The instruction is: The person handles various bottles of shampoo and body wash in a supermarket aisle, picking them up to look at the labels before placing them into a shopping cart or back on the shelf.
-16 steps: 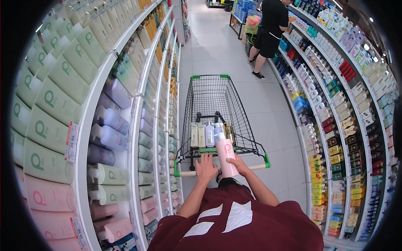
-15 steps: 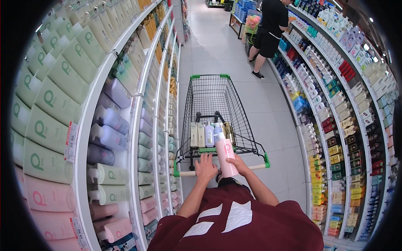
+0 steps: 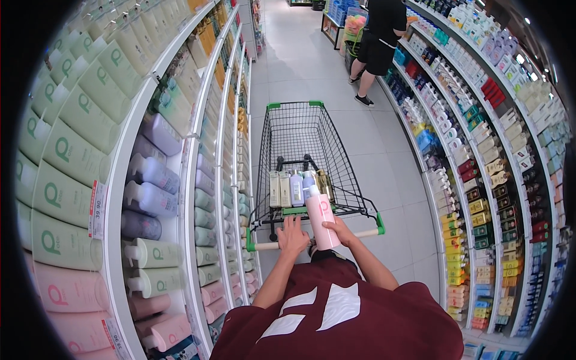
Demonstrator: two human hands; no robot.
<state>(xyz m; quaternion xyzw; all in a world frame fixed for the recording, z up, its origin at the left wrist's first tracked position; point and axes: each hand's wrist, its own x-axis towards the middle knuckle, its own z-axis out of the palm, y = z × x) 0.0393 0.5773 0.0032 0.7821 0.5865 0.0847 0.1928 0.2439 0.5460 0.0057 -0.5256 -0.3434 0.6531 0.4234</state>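
A pink pump bottle (image 3: 323, 219) with a white pump top is in my right hand (image 3: 342, 233), tilted over the cart's handle (image 3: 360, 234). Its top leans away from me toward the basket. My left hand (image 3: 292, 235) rests at the handle just left of the bottle, fingers stretched forward and holding nothing. Ahead stands a black wire shopping cart (image 3: 345, 144) with green corners. At its near end several bottles stand upright: pale cream bottles (image 3: 279, 189), a lavender pump bottle (image 3: 296, 189) and a gold-toned one (image 3: 324, 183), partly hidden behind the pink bottle.
Close on my left, shelves hold green pump bottles (image 3: 155, 253), lavender bottles (image 3: 151, 198) and pink bottles (image 3: 168, 331). A curved shelf wall (image 3: 480, 180) of toiletries lines the right. Farther up the aisle a person in black (image 3: 379, 54) stands at those shelves, near blue baskets (image 3: 343, 17).
The view has shifted slightly, so the cart and the person ahead appear a little farther left and higher. My right hand still holds the pink bottle, and my left fingers look closer together.
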